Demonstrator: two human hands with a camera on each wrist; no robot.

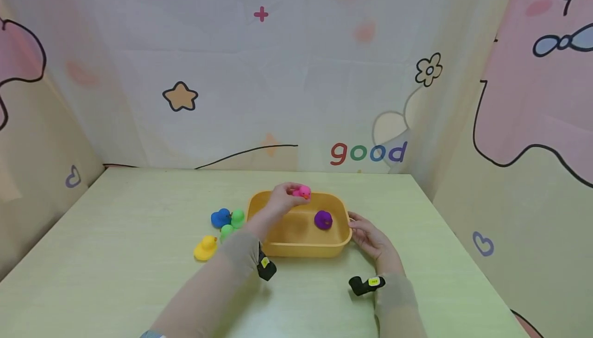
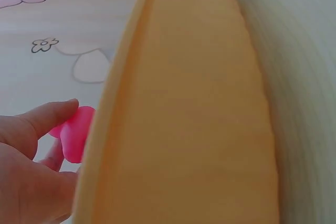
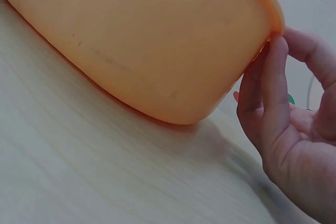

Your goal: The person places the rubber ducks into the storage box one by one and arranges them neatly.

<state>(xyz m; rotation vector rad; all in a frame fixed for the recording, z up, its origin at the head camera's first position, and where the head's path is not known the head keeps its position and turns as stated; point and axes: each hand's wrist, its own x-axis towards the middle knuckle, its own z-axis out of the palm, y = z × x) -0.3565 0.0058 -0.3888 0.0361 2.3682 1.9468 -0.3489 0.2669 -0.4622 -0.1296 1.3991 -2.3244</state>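
My left hand (image 1: pixel 280 200) pinches a pink rubber duck (image 1: pixel 303 192) between thumb and fingers, over the far part of a yellow-orange plastic basin (image 1: pixel 298 250). In the left wrist view, the pink duck (image 2: pixel 79 135) shows partly behind the basin's rim. A purple rubber duck (image 1: pixel 323 219) lies inside the basin, toward its right end. At that end my right hand (image 1: pixel 374 240) grips the rim; in the right wrist view the thumb and fingertips (image 3: pixel 276 45) meet at the basin's edge.
Left of the basin stand a blue duck (image 1: pixel 221 218), a green duck (image 1: pixel 238 218), a second green duck (image 1: pixel 227 232) partly behind my left forearm, and a yellow duck (image 1: pixel 206 248). The pale table (image 1: pixel 139 286) meets a printed cloth backdrop (image 1: pixel 296 96) behind and at both sides.
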